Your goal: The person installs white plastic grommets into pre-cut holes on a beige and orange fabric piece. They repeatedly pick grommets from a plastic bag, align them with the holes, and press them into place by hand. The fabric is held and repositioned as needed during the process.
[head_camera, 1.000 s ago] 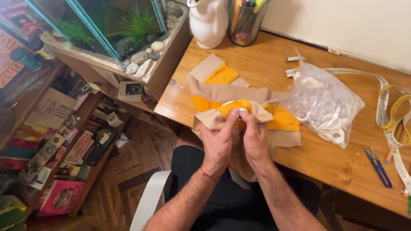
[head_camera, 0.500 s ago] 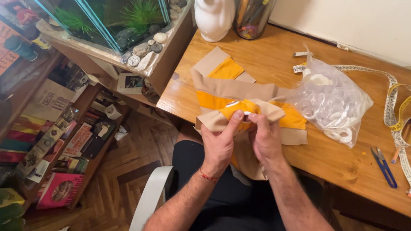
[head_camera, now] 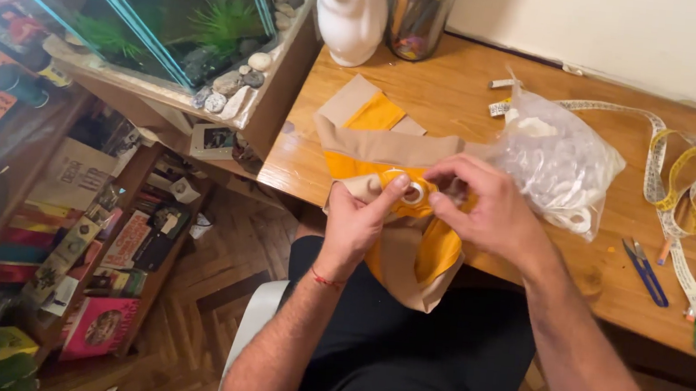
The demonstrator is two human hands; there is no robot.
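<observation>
Gripping a tan and yellow fabric piece (head_camera: 386, 144) at the near edge of the wooden desk (head_camera: 457, 96), the left hand (head_camera: 354, 221) is pinching a small white ring (head_camera: 412, 193); the right hand (head_camera: 481, 207) is closing fingertips on that ring, beside the clear plastic bag (head_camera: 557, 159)

Matt cloth (head_camera: 372, 115) (tan, yellow); smooth wooden desk (head_camera: 457, 96).

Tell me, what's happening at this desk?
A seated person holds a piece of tan and yellow fabric at the edge of a wooden desk. The left hand grips the fabric beside a small white ring, and the right hand pinches at it. A clear plastic bag lies next to them.
</observation>
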